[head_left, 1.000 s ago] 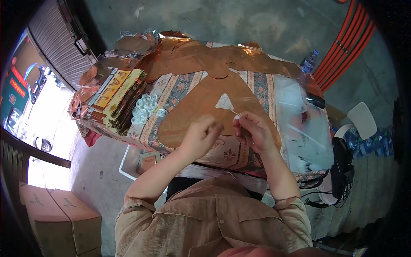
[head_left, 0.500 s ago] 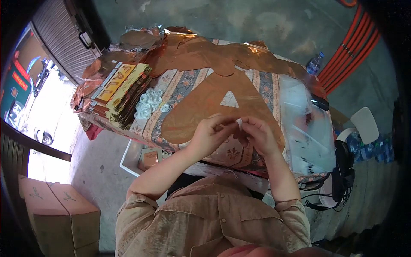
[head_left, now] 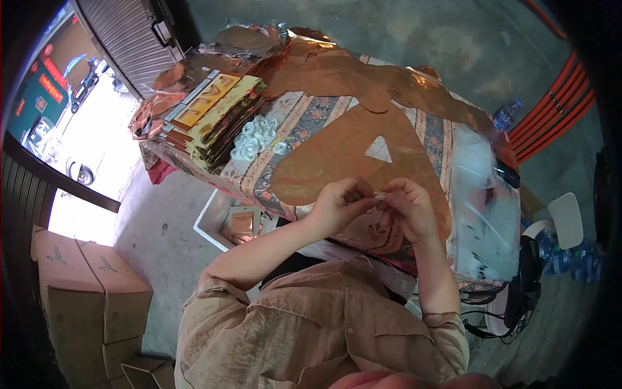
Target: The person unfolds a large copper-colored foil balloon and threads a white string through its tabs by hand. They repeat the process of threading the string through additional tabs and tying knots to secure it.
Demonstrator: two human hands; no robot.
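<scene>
Both my hands meet above the near edge of the table. Between their fingertips is a small white strip (head_left: 380, 196), mostly covered by the fingers. My left hand (head_left: 334, 207) pinches it from one side, and my right hand (head_left: 413, 211) from the other. Beneath and beyond them lies a flat copper-brown foil letter A (head_left: 327, 152) with a triangular hole. Several white ribbon coils (head_left: 254, 137) are heaped to its left, beside a stack of printed packets (head_left: 217, 110).
More brown foil sheets (head_left: 343, 68) cover the table's far side. Clear plastic sleeves (head_left: 483, 220) lie at the right, near a water bottle (head_left: 507, 115). A white bin (head_left: 210, 217) stands below the left edge; cardboard boxes (head_left: 78, 272) are on the floor.
The view has shifted, so the table appears further right and higher. My fingers have closed tighter around the white strip, which shows less than before.
</scene>
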